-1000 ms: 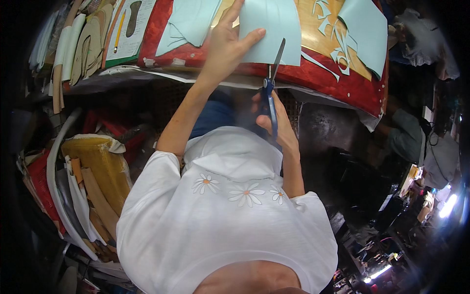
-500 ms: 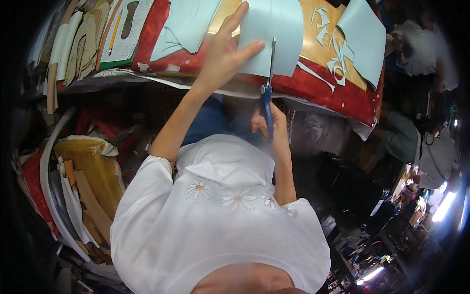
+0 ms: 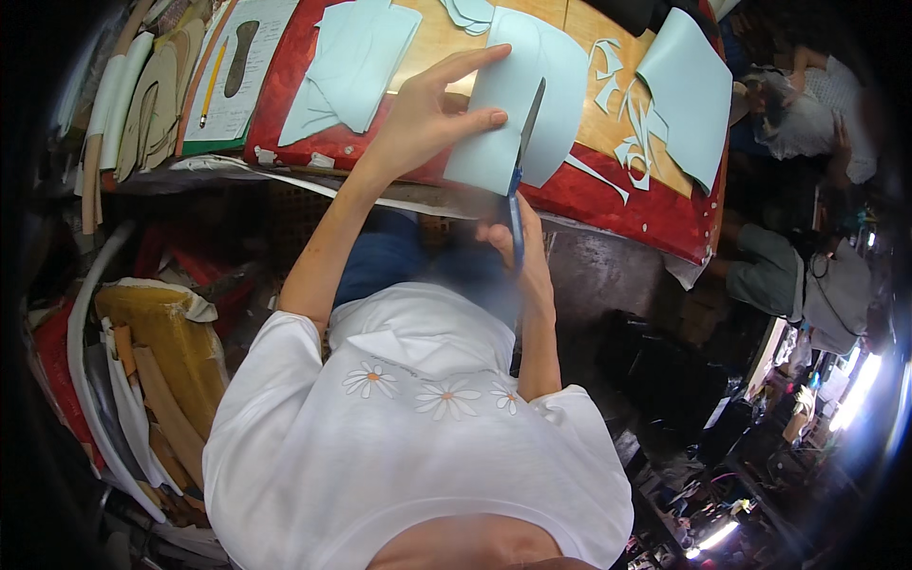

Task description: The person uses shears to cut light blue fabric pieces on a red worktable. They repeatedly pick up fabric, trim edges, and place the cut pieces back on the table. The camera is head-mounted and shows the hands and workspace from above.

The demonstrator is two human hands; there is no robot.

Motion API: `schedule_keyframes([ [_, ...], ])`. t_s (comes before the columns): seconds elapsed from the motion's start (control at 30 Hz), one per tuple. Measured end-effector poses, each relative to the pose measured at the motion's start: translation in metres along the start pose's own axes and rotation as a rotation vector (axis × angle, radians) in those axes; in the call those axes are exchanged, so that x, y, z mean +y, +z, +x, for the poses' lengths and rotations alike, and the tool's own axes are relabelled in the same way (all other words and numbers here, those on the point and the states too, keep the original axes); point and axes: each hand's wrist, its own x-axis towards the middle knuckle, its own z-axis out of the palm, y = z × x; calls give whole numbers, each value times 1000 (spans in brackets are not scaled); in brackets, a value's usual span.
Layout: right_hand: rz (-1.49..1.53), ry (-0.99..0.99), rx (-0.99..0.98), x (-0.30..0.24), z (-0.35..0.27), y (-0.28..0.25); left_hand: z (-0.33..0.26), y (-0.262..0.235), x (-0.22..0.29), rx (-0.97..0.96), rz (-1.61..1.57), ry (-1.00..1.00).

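Observation:
My left hand (image 3: pixel 418 123) holds a light blue sheet (image 3: pixel 562 100) over the table's near side, its thumb and forefinger spread across the sheet's face. The other fingers are hidden behind it. In my right hand (image 3: pixel 535 252) is a pair of scissors (image 3: pixel 519 204) with blue handles, pointing away from me. Their blades stand in a cut running up the sheet from its near edge. Left of the cut, the sheet hangs a little lower than the curved part on the right.
Cut light blue pieces (image 3: pixel 356 66) lie stacked left, thin offcuts (image 3: pixel 638 138) and a larger sheet (image 3: pixel 698 100) right, on the red and tan tabletop (image 3: pixel 679 223). A pencil (image 3: pixel 213 85) rests on written paper far left. Another person (image 3: pixel 807 104) is at the right.
The near part of the sheet has split apart further along the cut, its left side now lower. The scissors have tilted slightly. The whole view has shifted a little.

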Motion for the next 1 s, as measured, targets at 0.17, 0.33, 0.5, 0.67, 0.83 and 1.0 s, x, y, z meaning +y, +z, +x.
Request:
schedule_keyframes([
  [0.17, 115, 215, 42, -7, -6, 8, -5, 3, -2, 38, -30, -24],
  [0.33, 77, 273, 65, -17, -5, 9, 2, 4, -10, 102, -25, -18],
  [0.5, 96, 72, -8, -21, 13, 1, 11, 0, -10, 57, -94, -19],
  [0.67, 68, 15, -4, -22, 33, -3, 9, 1, -5, 21, -34, -21],
  [0.83, 86, 116, 57, -33, 32, 0, 11, 1, -8, 53, 16, -17],
  [1.0, 9, 217, 60, -40, 30, -2, 12, -1, -8, 43, 14, -20],
])
